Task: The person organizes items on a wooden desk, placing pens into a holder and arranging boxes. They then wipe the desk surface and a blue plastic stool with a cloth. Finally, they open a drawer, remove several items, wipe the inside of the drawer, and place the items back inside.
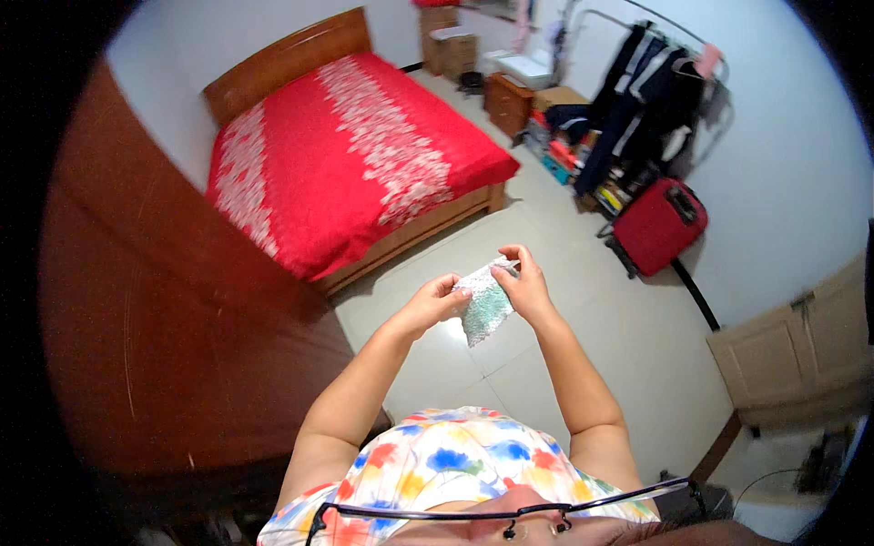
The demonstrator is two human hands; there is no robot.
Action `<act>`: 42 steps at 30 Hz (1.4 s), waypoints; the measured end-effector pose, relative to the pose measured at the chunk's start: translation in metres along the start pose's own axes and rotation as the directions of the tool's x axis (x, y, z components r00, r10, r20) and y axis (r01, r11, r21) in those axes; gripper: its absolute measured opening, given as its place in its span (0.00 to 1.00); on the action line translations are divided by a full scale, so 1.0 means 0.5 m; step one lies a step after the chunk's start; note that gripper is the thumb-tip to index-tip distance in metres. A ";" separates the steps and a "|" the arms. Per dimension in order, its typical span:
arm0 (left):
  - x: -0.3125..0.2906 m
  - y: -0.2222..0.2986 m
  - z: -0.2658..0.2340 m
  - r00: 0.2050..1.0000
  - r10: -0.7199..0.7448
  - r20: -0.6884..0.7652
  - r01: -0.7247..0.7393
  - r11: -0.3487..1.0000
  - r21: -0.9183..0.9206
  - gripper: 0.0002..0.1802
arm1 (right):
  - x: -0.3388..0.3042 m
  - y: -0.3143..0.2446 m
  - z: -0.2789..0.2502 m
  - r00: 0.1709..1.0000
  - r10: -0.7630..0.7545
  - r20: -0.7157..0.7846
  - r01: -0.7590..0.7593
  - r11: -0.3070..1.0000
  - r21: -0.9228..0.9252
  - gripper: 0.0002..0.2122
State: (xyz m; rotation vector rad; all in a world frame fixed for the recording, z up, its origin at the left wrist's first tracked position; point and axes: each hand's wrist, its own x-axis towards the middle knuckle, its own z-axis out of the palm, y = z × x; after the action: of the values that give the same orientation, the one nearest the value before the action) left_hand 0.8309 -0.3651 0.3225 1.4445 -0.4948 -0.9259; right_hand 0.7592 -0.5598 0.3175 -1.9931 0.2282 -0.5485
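A small, bumpy sheet (488, 311) in white and pale green hangs before me over the floor. It looks like bubble wrap or a bubble-wrap pouch, but its exact kind is unclear. On its left edge, my left hand (432, 303) pinches it between thumb and fingers. My right hand (526, 288) grips the upper right corner, thumb in front and fingers curled behind. The lower part tapers to a point and hangs loose between my forearms.
A bed (364, 159) with a red, white-patterned cover stands ahead to the left, beside a tall brown wooden wardrobe (173, 300). At the right are a red suitcase (657, 227), a clothes rack with dark garments (637, 100), and a beige door (792, 341). Pale tiles (437, 364) cover the floor.
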 end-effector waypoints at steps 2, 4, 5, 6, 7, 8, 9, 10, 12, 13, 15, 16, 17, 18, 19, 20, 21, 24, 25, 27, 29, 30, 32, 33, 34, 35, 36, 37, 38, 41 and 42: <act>0.061 0.012 0.027 0.999 0.021 0.040 -0.018 0.997 -0.074 0.13 | 0.000 0.027 -0.051 0.988 -0.051 -0.145 0.027 0.987 -0.159 0.15; 0.123 0.020 0.044 0.988 0.069 0.136 -0.060 0.996 -0.072 0.15 | 0.003 0.065 -0.094 0.997 -0.018 -0.070 0.015 0.999 -0.052 0.18; 0.152 0.027 0.053 0.981 0.085 0.175 -0.072 0.994 -0.080 0.16 | 0.001 0.076 -0.110 1.000 -0.008 -0.026 0.008 1.000 0.004 0.20; 0.182 0.028 0.062 0.972 0.089 0.217 -0.072 0.994 -0.088 0.16 | -0.007 0.073 -0.120 0.996 0.093 0.001 -0.092 0.989 0.112 0.21; 0.219 0.034 0.073 0.956 0.112 0.272 -0.089 0.992 -0.094 0.18 | -0.009 0.058 -0.126 0.983 0.182 0.027 -0.184 0.958 0.221 0.22; 0.244 0.039 0.086 0.948 0.103 0.302 -0.082 0.993 -0.083 0.18 | -0.013 0.052 -0.130 0.964 0.261 0.060 -0.266 0.906 0.330 0.23; 0.268 0.052 0.104 0.934 0.102 0.343 -0.082 0.994 -0.071 0.18 | -0.020 0.069 -0.136 0.980 0.195 -0.042 -0.186 0.970 0.160 0.25; 0.289 0.060 0.119 0.921 0.097 0.377 -0.080 0.995 -0.060 0.19 | -0.025 0.068 -0.143 0.966 0.248 -0.076 -0.237 0.963 0.128 0.25; 0.349 0.058 0.148 0.890 0.082 0.448 -0.081 0.996 -0.021 0.24 | -0.037 0.065 -0.162 0.921 0.360 -0.147 -0.353 0.933 0.070 0.26; 0.371 0.064 0.170 0.870 0.087 0.485 -0.094 0.996 -0.010 0.26 | -0.043 0.077 -0.170 0.896 0.389 -0.212 -0.386 0.921 0.058 0.24; 0.399 0.086 0.226 0.811 0.048 0.583 -0.100 0.993 0.058 0.31 | -0.065 0.111 -0.196 0.841 0.386 -0.380 -0.406 0.913 0.028 0.21; 0.419 0.074 0.251 0.765 0.067 0.640 -0.139 0.988 0.063 0.30 | -0.078 0.120 -0.208 0.810 0.375 -0.451 -0.413 0.910 0.014 0.19; 0.449 0.057 0.285 0.713 0.091 0.695 -0.185 0.981 0.061 0.29 | -0.088 0.120 -0.228 0.762 0.389 -0.517 -0.447 0.895 0.015 0.18; 0.472 0.043 0.318 0.653 0.110 0.750 -0.230 0.972 0.057 0.27 | -0.101 0.115 -0.246 0.705 0.402 -0.584 -0.480 0.877 0.024 0.17; 0.488 0.037 0.356 0.614 0.076 0.786 -0.221 0.972 0.079 0.25 | -0.118 0.111 -0.268 0.641 0.412 -0.648 -0.513 0.857 0.037 0.16; 0.501 0.030 0.394 0.575 0.042 0.817 -0.216 0.971 0.102 0.23 | -0.137 0.111 -0.294 0.582 0.454 -0.675 -0.545 0.834 0.091 0.15; 0.515 0.023 0.433 0.533 0.007 0.846 -0.212 0.969 0.125 0.21 | -0.157 0.111 -0.321 0.518 0.493 -0.699 -0.570 0.808 0.148 0.15; 0.550 -0.001 0.567 0.419 -0.040 0.907 -0.419 0.878 0.233 0.16 | -0.236 0.154 -0.395 0.381 0.407 -0.830 -0.595 0.795 0.116 0.15; 0.551 -0.012 0.612 0.387 -0.005 0.922 -0.390 0.905 0.169 0.15 | -0.264 0.169 -0.414 0.348 0.347 -0.871 -0.606 0.792 0.074 0.15; 0.550 -0.034 0.694 0.343 0.060 0.937 -0.317 0.947 0.056 0.11 | -0.307 0.186 -0.446 0.238 0.457 -0.857 -0.404 0.849 0.341 0.15; 0.564 -0.039 0.782 0.250 -0.012 0.968 -0.230 0.971 0.071 0.10 | -0.328 0.205 -0.510 0.181 0.471 -0.863 -0.224 0.874 0.430 0.15; 0.566 -0.046 0.816 0.205 -0.063 0.977 -0.181 0.978 0.101 0.09 | -0.343 0.233 -0.526 0.151 0.459 -0.875 -0.178 0.884 0.433 0.15; 0.565 -0.050 0.890 0.173 -0.089 0.981 -0.205 0.971 0.124 0.09 | -0.377 0.268 -0.566 0.096 0.441 -0.892 -0.130 0.894 0.428 0.15; 0.565 -0.051 0.925 0.156 -0.101 0.983 -0.220 0.966 0.134 0.09 | -0.392 0.279 -0.587 0.073 0.435 -0.898 -0.119 0.897 0.425 0.14; 0.566 -0.049 0.960 0.149 -0.108 0.983 -0.238 0.961 0.141 0.09 | -0.406 0.286 -0.611 0.049 0.427 -0.903 -0.107 0.901 0.420 0.14; 0.568 -0.046 0.995 0.140 -0.115 0.983 -0.257 0.955 0.148 0.10 | -0.420 0.290 -0.636 0.022 0.418 -0.908 -0.132 0.902 0.412 0.14; 0.566 -0.045 1.029 0.131 -0.122 0.984 -0.273 0.950 0.154 0.10 | -0.437 0.292 -0.661 -0.006 0.409 -0.912 -0.161 0.900 0.405 0.13; 0.563 -0.050 1.067 0.104 -0.132 0.986 -0.277 0.948 0.156 0.10 | -0.456 0.290 -0.683 -0.033 0.400 -0.916 -0.196 0.896 0.399 0.13; 0.561 -0.057 1.105 0.075 -0.144 0.987 -0.282 0.946 0.159 0.10 | -0.473 0.285 -0.701 -0.075 0.405 -0.911 -0.166 0.896 0.412 0.13; 0.573 -0.096 1.221 -0.069 -0.170 0.983 -0.300 0.943 0.142 0.09 | -0.507 0.272 -0.751 -0.198 0.408 -0.891 -0.082 0.899 0.430 0.14; 0.577 -0.111 1.262 -0.133 -0.181 0.974 -0.305 0.943 0.134 0.08 | -0.525 0.274 -0.761 -0.245 0.411 -0.878 -0.065 0.897 0.437 0.15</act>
State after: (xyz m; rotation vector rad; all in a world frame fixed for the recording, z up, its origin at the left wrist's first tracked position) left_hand 0.4933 -0.9718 0.2714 0.5437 -2.0179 -1.9061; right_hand 0.3591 -0.8247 0.2696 -0.6395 1.4896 -1.7426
